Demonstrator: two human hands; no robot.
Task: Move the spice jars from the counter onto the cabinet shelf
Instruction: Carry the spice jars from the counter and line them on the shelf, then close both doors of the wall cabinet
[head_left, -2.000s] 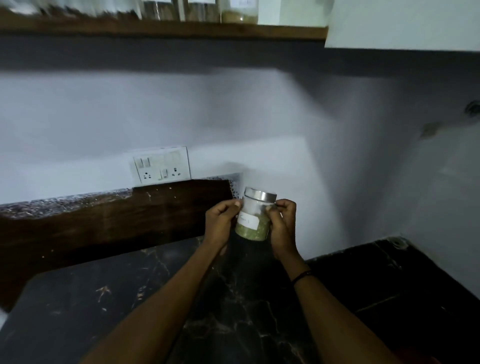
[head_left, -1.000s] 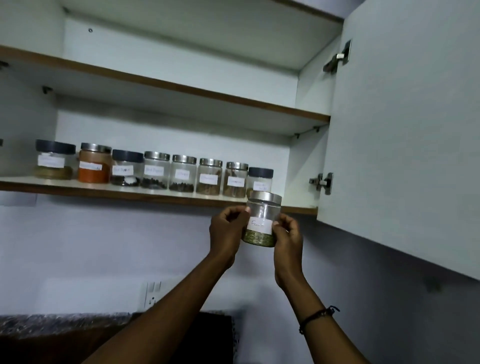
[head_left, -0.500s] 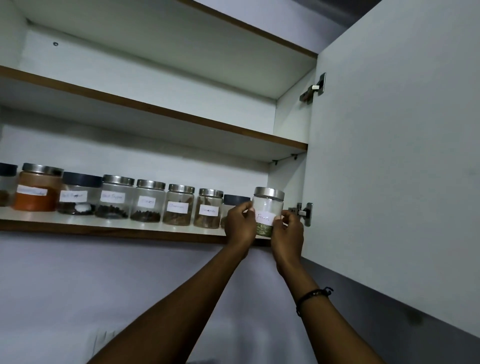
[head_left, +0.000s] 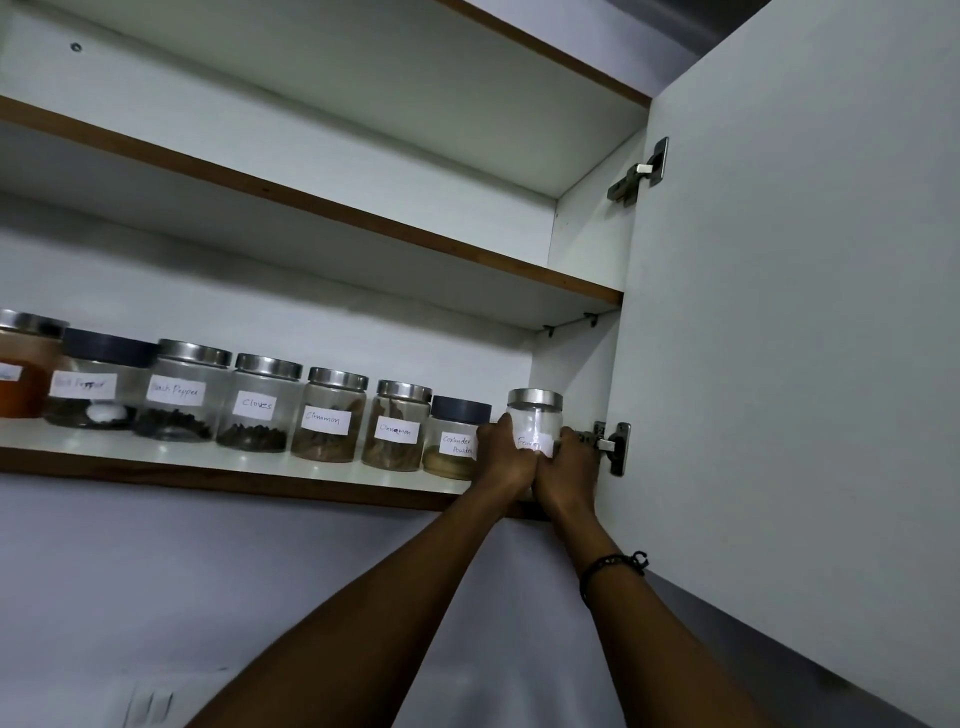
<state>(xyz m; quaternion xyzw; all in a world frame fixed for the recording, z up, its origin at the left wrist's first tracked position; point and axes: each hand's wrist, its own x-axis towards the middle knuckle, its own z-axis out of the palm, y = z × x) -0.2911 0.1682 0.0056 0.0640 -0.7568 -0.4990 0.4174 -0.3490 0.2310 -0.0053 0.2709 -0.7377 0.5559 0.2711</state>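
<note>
A clear spice jar (head_left: 535, 420) with a steel lid and a white label is at the right end of the lower cabinet shelf (head_left: 218, 462). My left hand (head_left: 503, 457) grips its left side and my right hand (head_left: 569, 466) grips its right side. The hands hide the jar's base, so I cannot tell whether it rests on the shelf. To its left stands a row of several labelled jars, the nearest being the coriander powder jar (head_left: 457, 439) with a dark lid.
The open cabinet door (head_left: 789, 364) hangs close on the right, with its lower hinge (head_left: 613, 446) right beside my right hand. An upper shelf (head_left: 363, 223) runs above the jars. A wall switch plate (head_left: 150, 704) shows faintly at the bottom left.
Both hands lifted the jar from counter height up to the cabinet and moved it in onto the right end of the lower shelf, beside the coriander jar.
</note>
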